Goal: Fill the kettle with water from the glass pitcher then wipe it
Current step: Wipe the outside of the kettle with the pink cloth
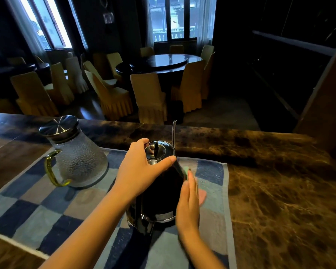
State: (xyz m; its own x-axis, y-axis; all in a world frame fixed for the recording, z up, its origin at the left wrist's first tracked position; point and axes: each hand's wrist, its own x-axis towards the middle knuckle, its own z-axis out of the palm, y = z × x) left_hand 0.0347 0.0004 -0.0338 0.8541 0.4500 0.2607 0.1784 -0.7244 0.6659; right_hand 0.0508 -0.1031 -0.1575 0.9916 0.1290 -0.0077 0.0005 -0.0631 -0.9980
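On checked towel (pixel 47 206), upright kettle (pixel 159 191), handle nearest camera

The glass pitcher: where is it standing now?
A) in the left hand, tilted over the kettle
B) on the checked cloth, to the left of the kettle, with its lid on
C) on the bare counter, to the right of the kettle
B: the glass pitcher stands upright on the checked cloth, left of the kettle, lid on, and no hand touches it.

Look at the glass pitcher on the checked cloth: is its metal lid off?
No. The glass pitcher stands upright with its metal lid seated on top, left of the kettle.
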